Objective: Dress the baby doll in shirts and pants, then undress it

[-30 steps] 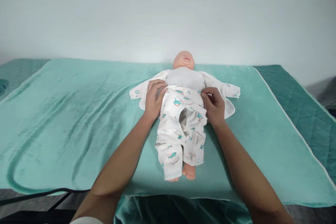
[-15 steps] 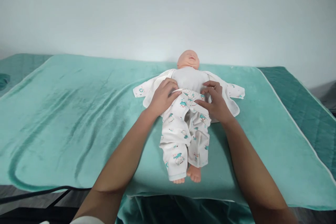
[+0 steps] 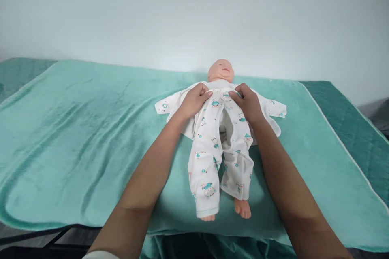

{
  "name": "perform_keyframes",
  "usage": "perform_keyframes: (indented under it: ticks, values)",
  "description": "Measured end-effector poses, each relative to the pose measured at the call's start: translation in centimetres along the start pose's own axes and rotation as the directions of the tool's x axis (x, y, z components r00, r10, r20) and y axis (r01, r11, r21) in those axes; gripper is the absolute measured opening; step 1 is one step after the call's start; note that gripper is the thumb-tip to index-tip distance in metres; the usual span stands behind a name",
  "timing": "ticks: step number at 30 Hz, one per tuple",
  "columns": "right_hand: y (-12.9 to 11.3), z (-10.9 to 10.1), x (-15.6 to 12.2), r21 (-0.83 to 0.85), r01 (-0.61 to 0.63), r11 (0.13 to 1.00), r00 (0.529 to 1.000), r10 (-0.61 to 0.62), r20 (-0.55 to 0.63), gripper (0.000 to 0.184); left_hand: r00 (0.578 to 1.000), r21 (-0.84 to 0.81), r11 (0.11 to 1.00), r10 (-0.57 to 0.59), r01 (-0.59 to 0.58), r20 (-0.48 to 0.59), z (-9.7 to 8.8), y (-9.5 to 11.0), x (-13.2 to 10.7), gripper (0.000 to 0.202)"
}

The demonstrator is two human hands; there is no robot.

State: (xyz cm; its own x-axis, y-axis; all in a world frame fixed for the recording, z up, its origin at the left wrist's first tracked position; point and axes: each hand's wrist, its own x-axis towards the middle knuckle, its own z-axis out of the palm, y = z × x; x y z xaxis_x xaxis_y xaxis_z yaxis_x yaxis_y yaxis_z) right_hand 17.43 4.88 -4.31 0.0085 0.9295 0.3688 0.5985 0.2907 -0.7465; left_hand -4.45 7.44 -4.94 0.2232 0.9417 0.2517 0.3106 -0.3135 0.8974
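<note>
A baby doll (image 3: 221,70) lies on its back, head toward the wall and feet toward me. White printed baby pants (image 3: 205,158) cover its legs, with the waistband drawn high over the belly and a split showing at the crotch. My left hand (image 3: 196,99) pinches the waistband on the left side. On the other side, my right hand (image 3: 247,99) grips the same waistband between thumb and fingers. Beneath the pants, a white jacket (image 3: 176,105) lies spread with its sleeves out to both sides. The doll's toes (image 3: 242,208) poke out of the pant legs.
A light green plush blanket (image 3: 75,141) with several wrinkles covers the table under the doll. Darker quilted cloth (image 3: 343,125) shows at the right. A pale wall (image 3: 182,16) rises behind. Black bars (image 3: 45,232) of a frame show at the lower left.
Both hands have moved up toward the doll's chest, pulling the waistband higher over the belly. The pant legs have stretched straighter, and the foot on the right has shifted outward.
</note>
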Motion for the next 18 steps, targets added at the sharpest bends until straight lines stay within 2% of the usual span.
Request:
perform_keyframes:
  ticks: [2,5,9,13,15,18]
  values:
    - [0.5,0.3,1.2,0.045,-0.06,0.997,0.997,0.058,0.042,0.026,0.996,-0.134,0.988,-0.068,0.074,0.054,-0.2,-0.9,1.0,0.021]
    - [1.0,0.7,2.4,0.196,-0.178,0.964,0.977,0.149,0.152,0.032,0.972,-0.314,0.924,-0.178,0.219,0.156,-0.6,-1.6,1.9,0.022]
    - [1.1,0.8,2.9,0.374,-0.313,0.873,0.942,0.235,0.24,0.048,0.937,-0.434,0.835,-0.258,0.339,0.237,-0.9,-1.6,2.2,0.023]
    - [0.7,0.8,2.3,0.408,-0.349,0.844,0.935,0.282,0.217,0.052,0.928,-0.456,0.811,-0.284,0.367,0.241,-1.1,-1.4,1.8,0.023]
    - [0.5,0.7,1.8,0.387,-0.334,0.859,0.942,0.29,0.17,0.048,0.925,-0.447,0.812,-0.29,0.374,0.247,-1.4,-1.3,1.6,0.023]
    - [0.2,0.5,1.1,0.315,-0.255,0.914,0.967,0.235,0.1,0.037,0.927,-0.361,0.865,-0.258,0.347,0.273,-2.3,-1.0,1.4,0.021]
